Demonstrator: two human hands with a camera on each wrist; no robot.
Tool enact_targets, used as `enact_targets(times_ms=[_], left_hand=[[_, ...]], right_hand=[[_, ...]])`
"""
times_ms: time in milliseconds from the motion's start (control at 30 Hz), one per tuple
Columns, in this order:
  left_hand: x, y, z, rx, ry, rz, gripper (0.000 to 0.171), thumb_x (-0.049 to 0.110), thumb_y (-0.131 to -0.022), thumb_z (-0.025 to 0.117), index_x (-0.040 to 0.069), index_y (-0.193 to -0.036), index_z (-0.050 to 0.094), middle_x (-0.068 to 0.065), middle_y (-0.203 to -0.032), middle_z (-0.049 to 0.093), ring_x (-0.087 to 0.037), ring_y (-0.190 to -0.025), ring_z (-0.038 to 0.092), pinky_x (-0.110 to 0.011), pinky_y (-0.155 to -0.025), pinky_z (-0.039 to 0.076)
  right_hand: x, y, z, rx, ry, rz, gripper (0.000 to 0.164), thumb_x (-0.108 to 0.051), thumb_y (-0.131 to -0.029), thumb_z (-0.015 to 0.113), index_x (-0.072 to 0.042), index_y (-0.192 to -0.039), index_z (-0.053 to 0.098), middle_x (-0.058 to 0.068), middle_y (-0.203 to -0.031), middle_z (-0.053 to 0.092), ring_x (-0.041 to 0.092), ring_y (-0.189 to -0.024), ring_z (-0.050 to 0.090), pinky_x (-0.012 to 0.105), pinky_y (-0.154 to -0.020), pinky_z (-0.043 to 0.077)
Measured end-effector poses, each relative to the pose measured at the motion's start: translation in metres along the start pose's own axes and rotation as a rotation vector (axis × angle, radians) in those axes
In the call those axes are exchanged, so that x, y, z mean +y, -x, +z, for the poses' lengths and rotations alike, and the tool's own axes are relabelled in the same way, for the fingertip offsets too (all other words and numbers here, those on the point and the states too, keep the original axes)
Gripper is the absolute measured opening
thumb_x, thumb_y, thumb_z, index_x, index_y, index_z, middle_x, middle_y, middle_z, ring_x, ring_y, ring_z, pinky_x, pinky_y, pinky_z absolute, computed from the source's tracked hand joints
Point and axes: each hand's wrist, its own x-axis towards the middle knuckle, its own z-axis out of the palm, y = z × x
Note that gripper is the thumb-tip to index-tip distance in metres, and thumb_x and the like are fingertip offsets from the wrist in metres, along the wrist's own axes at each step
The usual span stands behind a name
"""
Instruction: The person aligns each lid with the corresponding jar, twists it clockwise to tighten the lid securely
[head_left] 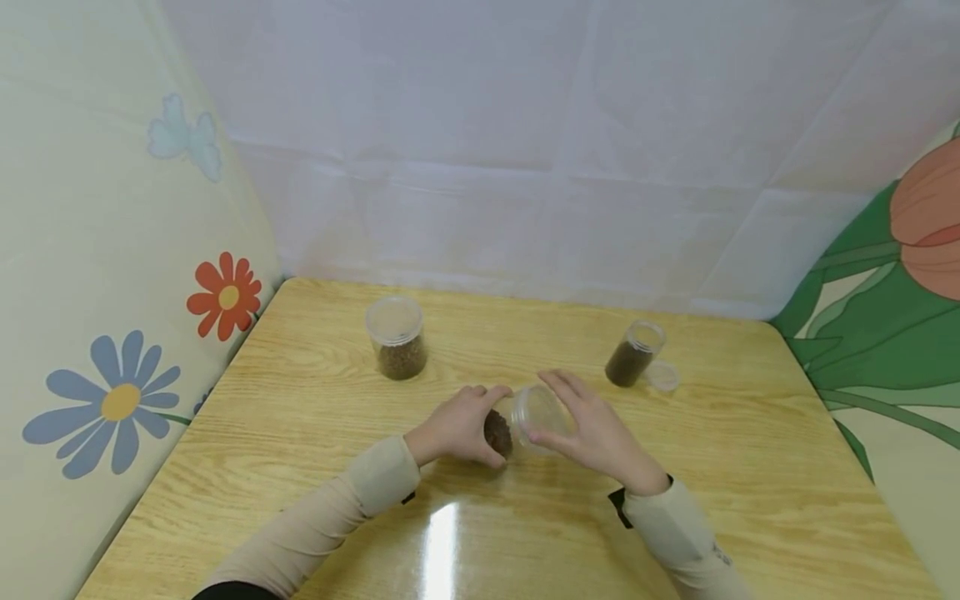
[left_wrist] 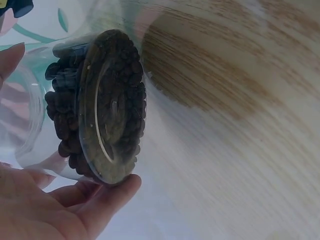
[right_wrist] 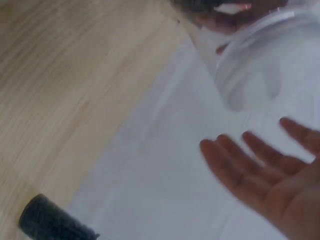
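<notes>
Both hands are on one clear jar (left_wrist: 107,110), tilted so its lid end points right, with dark brown beans (head_left: 497,435) in the base end. Its round base faces the left wrist camera. My left hand (head_left: 461,423) grips the bean-filled end, thumb on one side and fingers on the other. At the opposite end, my right hand (head_left: 596,429) spans the clear ridged lid (head_left: 543,412) between thumb and fingers. In the right wrist view several right fingers (right_wrist: 245,172) stretch out beside the lid, and the thumb is out of frame.
A wide lidded jar (head_left: 397,346), part filled with brown contents, stands back left on the wooden table (head_left: 322,417). Back right is a narrower jar (head_left: 630,358) of dark contents, a small clear lid (head_left: 663,377) beside it. A white cloth (head_left: 480,167) hangs behind.
</notes>
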Motion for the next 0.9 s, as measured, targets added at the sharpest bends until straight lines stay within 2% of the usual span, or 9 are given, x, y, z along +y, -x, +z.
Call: enact_targets(times_ms=[100, 233, 400, 600, 800, 900], left_hand=[[0.000, 0.000, 0.000, -0.011, 0.004, -0.002, 0.090, 0.041, -0.059, 0.081, 0.018, -0.134, 0.037, -0.012, -0.116, 0.053, -0.027, -0.105, 0.049, -0.043, -0.077, 0.048], [0.000, 0.000, -0.001, -0.014, 0.004, 0.001, 0.089, 0.040, -0.060, 0.081, 0.019, -0.135, 0.037, -0.012, -0.116, 0.053, -0.027, -0.105, 0.049, -0.042, -0.077, 0.048], [0.001, 0.000, -0.002, -0.014, -0.003, 0.008, 0.089, 0.039, -0.059, 0.081, 0.019, -0.135, 0.037, -0.011, -0.116, 0.053, -0.027, -0.105, 0.049, -0.042, -0.078, 0.048], [0.001, 0.000, -0.002, -0.017, -0.001, 0.001, 0.090, 0.039, -0.058, 0.081, 0.019, -0.135, 0.037, -0.011, -0.117, 0.053, -0.027, -0.106, 0.049, -0.041, -0.078, 0.048], [0.001, 0.000, -0.001, -0.010, -0.002, 0.002, 0.092, 0.039, -0.058, 0.082, 0.018, -0.135, 0.037, -0.011, -0.117, 0.052, -0.026, -0.106, 0.048, -0.042, -0.079, 0.047], [0.001, 0.000, -0.001, -0.007, -0.002, -0.001, 0.092, 0.039, -0.058, 0.082, 0.018, -0.136, 0.037, -0.011, -0.118, 0.052, -0.026, -0.106, 0.048, -0.043, -0.079, 0.047]], right_hand=[[0.006, 0.002, -0.007, -0.053, -0.013, -0.123, 0.084, -0.040, -0.074, 0.073, -0.011, -0.141, 0.032, 0.017, -0.142, 0.030, 0.039, -0.125, 0.033, 0.058, -0.089, 0.037], [0.011, 0.001, -0.012, -0.085, -0.024, -0.275, 0.086, -0.032, -0.070, 0.078, -0.010, -0.140, 0.033, 0.017, -0.142, 0.030, 0.038, -0.125, 0.033, 0.056, -0.090, 0.037], [0.014, 0.000, -0.014, -0.111, -0.016, -0.337, 0.079, -0.029, -0.072, 0.077, -0.009, -0.138, 0.037, 0.017, -0.139, 0.035, 0.036, -0.122, 0.038, 0.053, -0.090, 0.039], [0.013, -0.002, -0.015, -0.124, -0.011, -0.305, 0.076, -0.029, -0.072, 0.076, -0.008, -0.136, 0.040, 0.016, -0.135, 0.040, 0.034, -0.119, 0.042, 0.051, -0.089, 0.041], [0.009, -0.001, -0.014, -0.134, -0.009, -0.184, 0.075, -0.040, -0.076, 0.071, -0.007, -0.136, 0.040, 0.015, -0.132, 0.045, 0.034, -0.117, 0.044, 0.051, -0.089, 0.041], [0.006, -0.002, -0.014, -0.132, -0.017, -0.124, 0.076, -0.046, -0.077, 0.068, -0.006, -0.135, 0.041, 0.015, -0.131, 0.047, 0.031, -0.110, 0.051, 0.047, -0.085, 0.045]])
